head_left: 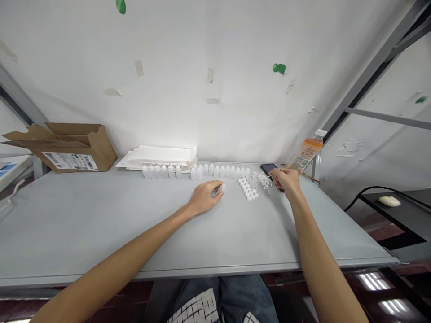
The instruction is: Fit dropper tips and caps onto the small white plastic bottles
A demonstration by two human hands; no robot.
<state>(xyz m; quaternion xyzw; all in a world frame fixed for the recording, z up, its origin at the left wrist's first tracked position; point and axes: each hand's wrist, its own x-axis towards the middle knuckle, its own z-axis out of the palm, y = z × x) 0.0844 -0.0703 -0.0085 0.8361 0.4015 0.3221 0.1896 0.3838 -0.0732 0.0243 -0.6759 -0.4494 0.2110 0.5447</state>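
My left hand (204, 196) is closed around a small white plastic bottle (221, 189), held upright at the tabletop. Over a tangled pile of thin white pieces (263, 181), my right hand (287, 179) is pinched shut on one such piece, whose kind is too small to make out. Left of that pile lie several small white caps (247, 190) in close rows. Behind my left hand, small white bottles (222, 171) stand in a row. Farther left is another group of bottles (164, 172), with thin tips on top.
A black phone (268, 168) lies partly under my right hand, beside a drink bottle (308, 152) with an orange label. Stacked white sheets (158, 154) rest against the wall. An open cardboard box (77, 148) stands at the left of the grey table (215, 242).
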